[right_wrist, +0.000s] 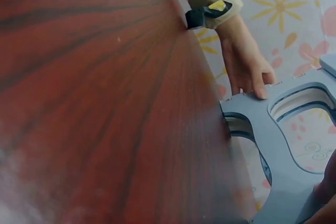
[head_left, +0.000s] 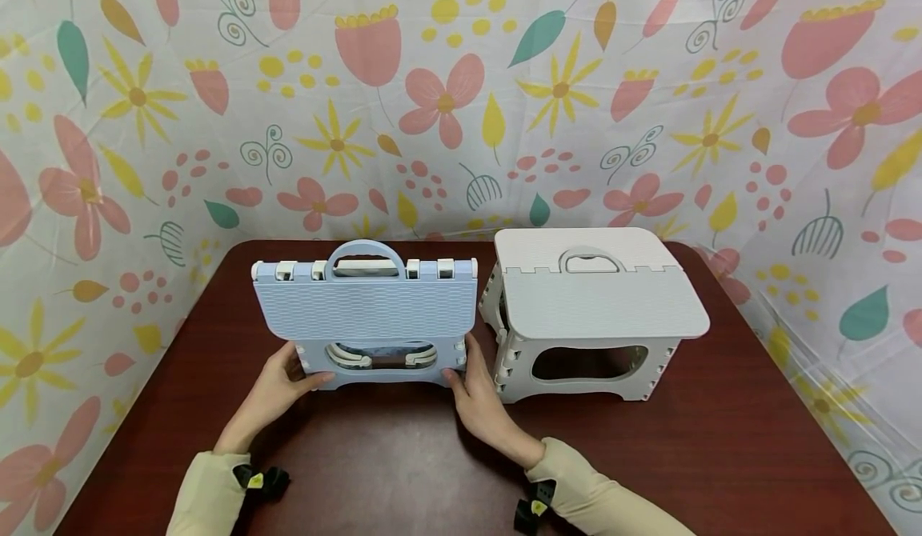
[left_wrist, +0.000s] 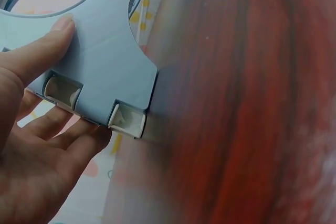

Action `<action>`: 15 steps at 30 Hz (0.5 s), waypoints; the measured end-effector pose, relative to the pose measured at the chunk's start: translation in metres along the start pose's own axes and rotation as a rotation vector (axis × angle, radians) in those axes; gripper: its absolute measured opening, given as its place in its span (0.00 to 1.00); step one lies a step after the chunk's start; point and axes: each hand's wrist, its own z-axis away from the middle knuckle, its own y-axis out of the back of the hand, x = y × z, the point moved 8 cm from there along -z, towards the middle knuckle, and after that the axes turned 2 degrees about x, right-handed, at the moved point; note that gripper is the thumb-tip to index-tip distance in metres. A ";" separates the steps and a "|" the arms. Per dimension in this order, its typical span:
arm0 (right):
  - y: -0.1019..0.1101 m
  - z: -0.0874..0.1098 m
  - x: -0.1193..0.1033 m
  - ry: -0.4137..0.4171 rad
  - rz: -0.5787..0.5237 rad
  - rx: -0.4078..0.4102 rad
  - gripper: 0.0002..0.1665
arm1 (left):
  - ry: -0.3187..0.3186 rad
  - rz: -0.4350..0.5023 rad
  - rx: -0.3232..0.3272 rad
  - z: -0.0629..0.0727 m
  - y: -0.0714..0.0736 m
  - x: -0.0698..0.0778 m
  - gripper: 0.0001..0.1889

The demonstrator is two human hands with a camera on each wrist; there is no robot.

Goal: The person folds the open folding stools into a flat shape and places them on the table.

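Observation:
A light blue folding stool [head_left: 367, 310] stands at the left half of the table, its top panel sloping down toward me and a carry handle at its top edge. My left hand [head_left: 277, 384] grips the lower left side of its leg panel. In the left wrist view the thumb [left_wrist: 44, 51] lies on the front face, while the fingers [left_wrist: 79, 135] curl behind the edge by the white hinge pieces. On the opposite side, my right hand [head_left: 479, 400] grips the leg panel with its thumb on the front; only part of that hand [right_wrist: 326, 198] shows in the right wrist view.
Close on the right stands a white folding stool [head_left: 605, 304], unfolded, its top level and its handle lying in the top. Both are on a dark red-brown wooden table [head_left: 389, 464]. A flower-patterned cloth [head_left: 446, 104] hangs behind the table's back edge.

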 end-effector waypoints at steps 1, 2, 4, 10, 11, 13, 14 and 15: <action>0.000 0.000 0.000 -0.003 0.002 -0.001 0.38 | -0.001 -0.002 0.000 0.000 0.000 0.000 0.38; 0.000 0.000 0.000 -0.006 0.002 -0.003 0.38 | 0.001 -0.001 0.002 0.000 0.000 -0.001 0.38; 0.000 0.000 0.001 -0.010 0.003 -0.005 0.38 | 0.002 -0.005 0.005 0.000 0.000 -0.002 0.37; 0.001 0.000 0.000 -0.002 0.011 0.005 0.37 | 0.010 0.001 0.011 -0.001 0.000 -0.001 0.36; 0.001 0.000 0.001 0.000 0.013 0.008 0.36 | 0.011 0.002 0.011 -0.001 0.000 0.000 0.35; 0.001 0.000 0.001 0.002 0.014 0.013 0.36 | 0.012 0.004 0.012 -0.001 0.000 0.001 0.34; 0.001 0.000 0.001 0.003 0.014 0.013 0.36 | 0.015 0.003 0.013 -0.001 0.000 0.001 0.34; 0.001 0.000 0.000 0.004 0.014 0.014 0.35 | 0.016 0.003 0.014 -0.001 0.000 0.002 0.33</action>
